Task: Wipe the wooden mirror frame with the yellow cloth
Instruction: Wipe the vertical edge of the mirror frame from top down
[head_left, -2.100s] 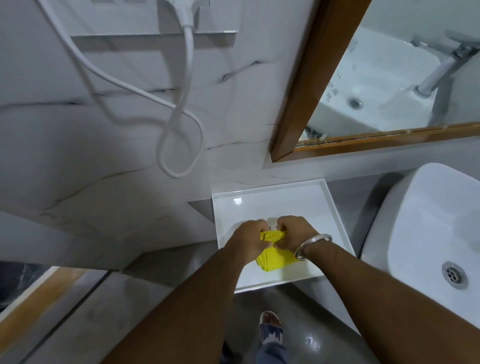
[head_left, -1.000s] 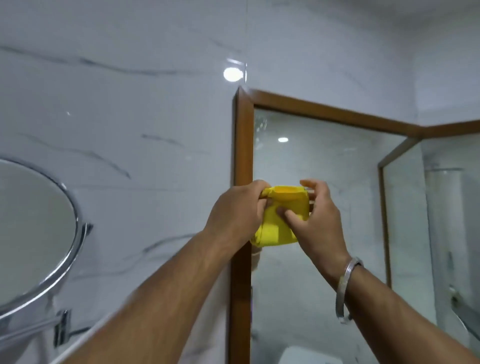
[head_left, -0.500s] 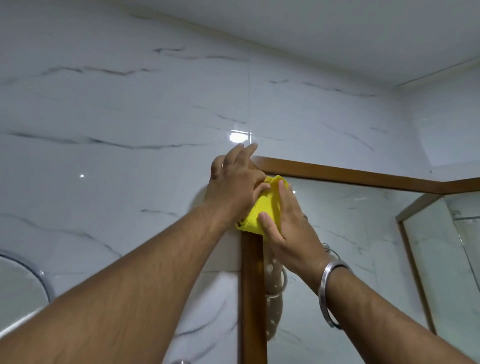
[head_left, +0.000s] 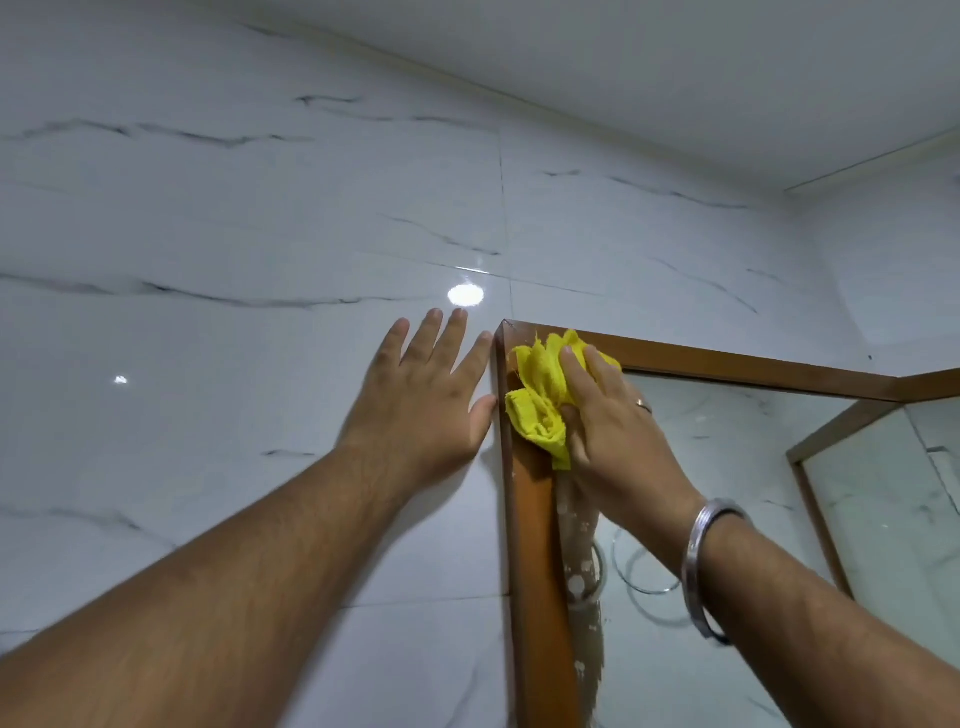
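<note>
1. We're looking up at the top left corner of the brown wooden mirror frame (head_left: 535, 545), which sits flat on a glossy white marble-look tiled wall with grey veins (head_left: 234, 234).
2. The crumpled bright yellow cloth (head_left: 540, 400) is bunched right on that corner, covering where the upright strip meets the top strip, and a bit of it hangs down over the inner edge of the upright.
3. Our right hand (head_left: 618, 436) is pressing the cloth against the wood. The fingers (head_left: 582, 371) are mostly straight and only slightly curled, lying over the cloth rather than gripping it in a fist; the thumb is tucked in under the bunched fabric.
4. There's a thin ring on one right finger and a plain silver metal bangle (head_left: 701, 566) round the right wrist.
5. Our left hand (head_left: 421, 400) is empty, flat on the tile just beside the frame's outer edge, fingers spread wide. The index finger and thumb tips look like they're touching or nearly touching the wood, hard to say which.
6. The mirror glass (head_left: 727, 467) reflects the arm, the bangle and more marble tile, with whitish speckles near the inner edge of the frame.
7. A round bright light reflection (head_left: 465, 295) shines on the tile just above our left fingertips.
</note>
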